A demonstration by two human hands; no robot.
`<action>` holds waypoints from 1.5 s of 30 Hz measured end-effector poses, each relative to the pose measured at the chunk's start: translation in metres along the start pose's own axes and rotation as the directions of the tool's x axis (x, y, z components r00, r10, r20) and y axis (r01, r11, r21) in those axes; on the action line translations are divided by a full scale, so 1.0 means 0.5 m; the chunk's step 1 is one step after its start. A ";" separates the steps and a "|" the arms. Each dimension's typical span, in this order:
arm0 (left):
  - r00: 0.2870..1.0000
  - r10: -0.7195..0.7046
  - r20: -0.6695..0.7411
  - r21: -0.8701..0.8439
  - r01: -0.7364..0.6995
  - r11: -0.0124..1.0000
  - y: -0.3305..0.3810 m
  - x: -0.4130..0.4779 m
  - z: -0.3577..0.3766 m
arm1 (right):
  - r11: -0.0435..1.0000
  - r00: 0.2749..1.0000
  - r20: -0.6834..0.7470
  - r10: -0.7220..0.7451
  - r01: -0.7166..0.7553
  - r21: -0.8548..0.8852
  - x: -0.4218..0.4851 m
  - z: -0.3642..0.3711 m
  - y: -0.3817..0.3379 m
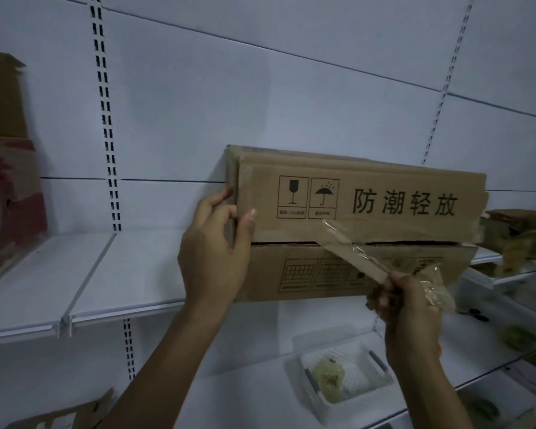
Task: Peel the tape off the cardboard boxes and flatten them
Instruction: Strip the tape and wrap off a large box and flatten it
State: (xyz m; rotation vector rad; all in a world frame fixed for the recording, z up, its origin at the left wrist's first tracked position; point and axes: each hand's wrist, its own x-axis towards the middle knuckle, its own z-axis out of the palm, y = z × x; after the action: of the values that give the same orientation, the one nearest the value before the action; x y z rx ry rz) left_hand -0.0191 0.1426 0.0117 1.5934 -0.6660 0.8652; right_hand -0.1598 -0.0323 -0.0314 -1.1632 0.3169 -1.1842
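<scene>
Here, in the head view, one brown cardboard box (pixel 353 224) was seen held at the front of a white shelf (pixel 106 274); whether its weight was borne by the shelf could not be told. Two long corrugated flaps were turned toward the camera, parted by one dark straight gap. On the upper flap two square handling symbols and four black characters were printed.

Two bare hands were counted. The box's left end was gripped by the left hand (pixel 217 243), the thumb laid on the front face and the fingers curled round the corner. One strip of tape (pixel 350 252), clear, glossy and wrinkled, was pinched by the right hand (pixel 406 298) and stretched taut from the upper flap down across the gap. A crumpled length of the same film hung beside that hand.

On a lower shelf one white perforated plastic basket (pixel 381 379) was seen, with one pale crumpled wad (pixel 328 379) lying inside. At the far left one red-and-brown carton (pixel 10 205) was standing, blurred. Torn cardboard (pixel 514 230) lay to the right of the box.
</scene>
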 end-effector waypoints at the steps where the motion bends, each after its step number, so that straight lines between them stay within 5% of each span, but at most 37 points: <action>1: 1.000 -0.009 -0.029 -0.022 0.008 1.000 0.001 -0.004 0.004 | 1.000 0.999 0.047 0.017 -0.018 0.022 -0.006 0.000 0.006; 7: 0.977 -0.153 -0.150 -0.212 0.119 0.970 0.007 -0.033 0.028 | 0.973 0.966 -0.120 0.228 -0.230 -0.001 -0.050 -0.019 0.035; 10: 0.954 0.236 -0.185 0.138 -0.213 0.967 0.017 -0.023 0.036 | 0.995 0.983 -0.173 0.056 -0.070 -0.077 -0.048 -0.010 0.005; 12: 0.872 0.490 -0.012 0.367 -0.452 0.813 0.031 -0.007 0.051 | 0.964 0.982 -0.039 -0.182 0.171 -0.204 -0.045 0.017 -0.029; 14: 0.806 0.575 0.140 0.450 -0.569 0.688 0.044 0.017 0.068 | 0.905 0.950 0.161 -0.267 0.305 -0.298 -0.043 0.054 -0.065; 16: 0.785 0.596 0.171 0.496 -0.591 0.636 0.049 0.040 0.078 | 0.730 0.902 0.245 -0.354 0.431 -0.530 -0.028 0.089 -0.084; 19: 0.775 0.615 0.146 0.506 -0.593 0.626 0.036 0.053 0.084 | 0.128 0.826 0.412 -0.385 0.490 -0.863 -0.007 0.136 -0.089; 20: 0.768 0.623 0.146 0.519 -0.596 0.613 0.028 0.052 0.086 | 0.050 0.838 0.439 -0.324 0.479 -0.877 0.000 0.147 -0.088; 26: 0.734 0.674 0.081 0.563 -0.592 0.577 0.005 0.063 0.098 | 0.259 0.818 0.534 -0.215 0.575 -0.776 0.044 0.146 -0.069; 32: 0.741 0.670 0.051 0.561 -0.576 0.594 -0.005 0.061 0.100 | 0.830 0.870 0.493 -0.033 0.298 -0.471 0.051 0.046 -0.054; 37: 0.768 0.639 0.048 0.624 -0.523 0.581 0.009 0.052 0.104 | 0.881 0.971 0.234 0.043 0.074 -0.468 0.090 -0.125 -0.040; 39: 0.833 0.553 -0.032 0.635 -0.410 0.655 0.032 0.032 0.133 | 0.869 0.977 0.203 0.066 0.044 -0.492 0.108 -0.154 -0.026; 42: 0.907 0.391 -0.153 0.538 -0.256 0.803 0.103 -0.004 0.230 | 0.827 0.951 0.303 0.057 0.125 -0.548 0.116 -0.149 -0.006; 45: 0.890 0.450 -0.070 0.530 -0.349 0.772 0.168 -0.022 0.333 | 0.790 0.881 0.402 -0.249 0.425 -0.442 0.125 -0.138 -0.031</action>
State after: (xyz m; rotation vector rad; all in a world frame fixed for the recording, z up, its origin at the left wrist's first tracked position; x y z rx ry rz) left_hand -0.0634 -0.0373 0.0362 1.8215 -0.6862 1.6058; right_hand -0.1927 -0.1204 -0.0260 -1.9392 0.1768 -1.2255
